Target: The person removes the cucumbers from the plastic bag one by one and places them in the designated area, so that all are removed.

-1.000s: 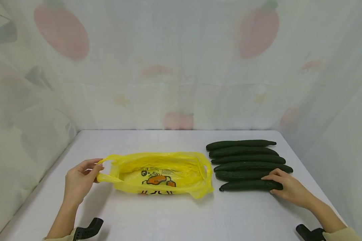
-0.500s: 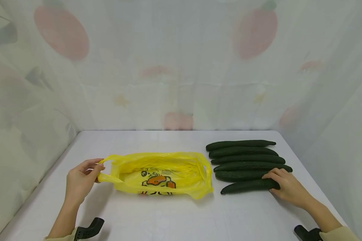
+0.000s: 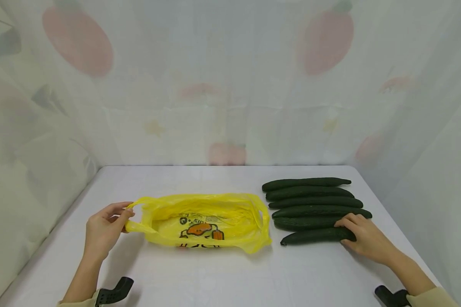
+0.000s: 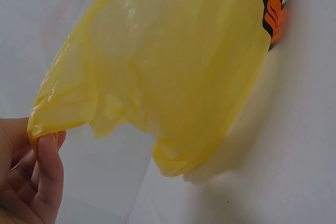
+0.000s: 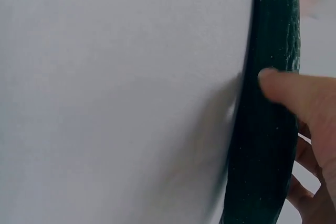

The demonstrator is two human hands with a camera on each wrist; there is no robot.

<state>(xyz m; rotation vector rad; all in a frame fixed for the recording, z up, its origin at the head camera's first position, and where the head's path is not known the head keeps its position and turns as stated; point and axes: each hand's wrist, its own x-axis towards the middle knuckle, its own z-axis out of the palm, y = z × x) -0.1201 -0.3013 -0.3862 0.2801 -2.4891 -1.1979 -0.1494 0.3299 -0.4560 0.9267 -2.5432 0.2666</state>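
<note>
A yellow plastic bag (image 3: 211, 243) with a cartoon print lies at the middle of the table, its mouth spread upward. My left hand (image 3: 104, 228) pinches the bag's left handle between thumb and fingers and draws it out to the left; the left wrist view shows the thin plastic (image 4: 173, 66) stretched from the fingertips. On the right, my right hand (image 3: 369, 238) grips the right end of the nearest cucumber (image 3: 311, 237). In the right wrist view the thumb (image 5: 283, 88) lies against the dark green cucumber (image 5: 268, 150), with the other fingers partly hidden behind it.
Several more cucumbers (image 3: 319, 211) lie side by side in a row behind the gripped one, just right of the bag. A white cloth covers the table (image 3: 223, 281). Fruit-printed curtains (image 3: 230, 85) hang along its back and sides.
The nearest cucumber's left end has swung slightly toward the table's front, and the right hand has shifted a little left with it. The left hand has barely drifted right; the bag stays put.
</note>
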